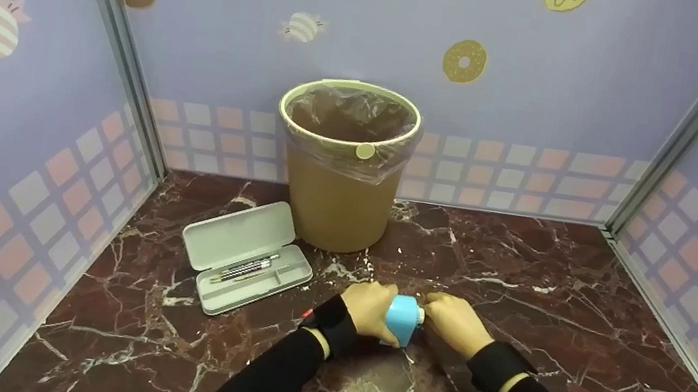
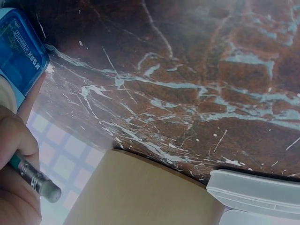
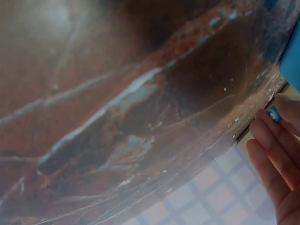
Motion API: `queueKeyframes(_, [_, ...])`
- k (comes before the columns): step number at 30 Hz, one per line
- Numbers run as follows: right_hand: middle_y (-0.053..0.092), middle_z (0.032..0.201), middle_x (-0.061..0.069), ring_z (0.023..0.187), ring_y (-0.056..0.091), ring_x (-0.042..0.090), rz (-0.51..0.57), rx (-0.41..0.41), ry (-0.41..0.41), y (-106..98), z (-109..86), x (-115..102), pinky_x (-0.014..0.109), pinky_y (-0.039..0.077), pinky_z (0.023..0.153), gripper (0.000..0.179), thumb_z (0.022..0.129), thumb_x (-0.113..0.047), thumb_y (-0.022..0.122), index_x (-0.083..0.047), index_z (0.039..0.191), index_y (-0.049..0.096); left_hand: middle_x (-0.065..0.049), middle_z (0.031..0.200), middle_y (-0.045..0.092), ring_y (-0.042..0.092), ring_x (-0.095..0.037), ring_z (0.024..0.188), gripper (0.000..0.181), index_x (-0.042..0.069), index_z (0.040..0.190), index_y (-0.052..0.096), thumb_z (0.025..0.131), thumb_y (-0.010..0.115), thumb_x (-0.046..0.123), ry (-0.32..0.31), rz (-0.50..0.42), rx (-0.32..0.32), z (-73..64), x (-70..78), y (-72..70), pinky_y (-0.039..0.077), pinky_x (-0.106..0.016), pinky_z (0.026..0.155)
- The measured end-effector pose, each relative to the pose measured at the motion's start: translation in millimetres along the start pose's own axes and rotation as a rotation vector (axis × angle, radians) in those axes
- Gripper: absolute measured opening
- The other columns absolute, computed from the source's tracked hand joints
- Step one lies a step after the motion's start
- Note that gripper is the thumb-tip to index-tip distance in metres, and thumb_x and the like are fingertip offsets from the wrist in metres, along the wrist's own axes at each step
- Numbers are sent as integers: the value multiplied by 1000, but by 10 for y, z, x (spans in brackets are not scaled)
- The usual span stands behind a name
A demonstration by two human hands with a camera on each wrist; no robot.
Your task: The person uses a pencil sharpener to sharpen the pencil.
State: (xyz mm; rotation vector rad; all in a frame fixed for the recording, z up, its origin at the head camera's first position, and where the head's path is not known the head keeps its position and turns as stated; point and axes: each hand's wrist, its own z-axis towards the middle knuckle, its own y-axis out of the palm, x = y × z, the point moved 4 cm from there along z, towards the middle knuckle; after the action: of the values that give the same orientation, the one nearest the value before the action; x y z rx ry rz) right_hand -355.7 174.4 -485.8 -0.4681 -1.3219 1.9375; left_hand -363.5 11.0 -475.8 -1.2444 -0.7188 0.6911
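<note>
In the head view my left hand (image 1: 368, 309) grips a light blue pencil sharpener (image 1: 401, 320) low over the table. The left wrist view shows this hand's curled fingers (image 2: 16, 140) round a dark green pencil (image 2: 33, 177), its grey eraser end sticking out. Beside them are the sharpener's white round face (image 2: 6, 96) and its see-through blue shavings box (image 2: 21, 54). My right hand (image 1: 458, 324) is at the sharpener's right side. Its thumb and index finger pinch a small blue crank knob (image 3: 273, 114) with a white centre; the other fingers are loosely extended.
Left of the hands lies an opened grey pencil case (image 1: 242, 213) with several pencils (image 1: 247, 268) in it. Behind stands a tan bin (image 1: 339, 212) with a clear plastic liner. Patterned walls (image 1: 542, 107) enclose the dark red marbled table (image 1: 160, 348); small white specks lie before the bin.
</note>
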Motion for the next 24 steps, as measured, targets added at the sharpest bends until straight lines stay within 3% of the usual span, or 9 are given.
queueKeyframes(7, [64, 69, 5, 60, 62, 22, 43, -31, -26, 16, -83, -26, 37, 49, 54, 19, 82, -7, 79, -7, 69, 66, -5, 91, 74, 73, -21, 78, 71, 10, 104, 64, 60, 94, 56, -19, -24, -15, -11, 5, -19, 58, -36, 65])
queueKeyframes(24, [73, 82, 3, 73, 71, 19, 96, -6, -116, -34, -251, -139, 35, 57, 65, 5, 84, -16, 80, -13, 87, 78, -3, 92, 74, 70, -17, 78, 69, 11, 105, 64, 59, 95, 54, -59, -83, -44, -43, -2, -43, 56, -35, 66])
